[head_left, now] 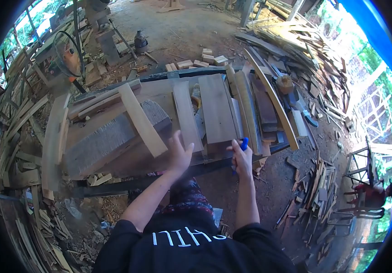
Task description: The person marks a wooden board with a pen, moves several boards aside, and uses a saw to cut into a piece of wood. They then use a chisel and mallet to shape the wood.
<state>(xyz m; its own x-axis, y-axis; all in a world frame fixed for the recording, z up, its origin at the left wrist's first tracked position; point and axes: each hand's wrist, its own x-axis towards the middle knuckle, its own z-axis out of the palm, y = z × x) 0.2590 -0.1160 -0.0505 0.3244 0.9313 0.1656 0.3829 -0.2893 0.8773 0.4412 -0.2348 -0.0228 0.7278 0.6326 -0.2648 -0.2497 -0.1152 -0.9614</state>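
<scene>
My left hand (179, 153) has its fingers spread and holds nothing. It is over the near edge of the workbench, between a light narrow board (142, 119) and a grey-brown plank (187, 116). My right hand (242, 157) is closed around a blue pen or marker (244, 144), near the lower end of a wide brown plank (215, 109). The light board lies slantwise across a thick rough-sawn timber (109, 139). Right of the wide plank are several boards side by side, with a long curved strip (275, 100) at the outer side.
Small wood blocks (200, 63) lie on the ground beyond the bench. A fan (68, 53) stands at the upper left. Scrap piles (316, 186) lie on the ground at the right and left. A seated person (372, 195) is at the far right.
</scene>
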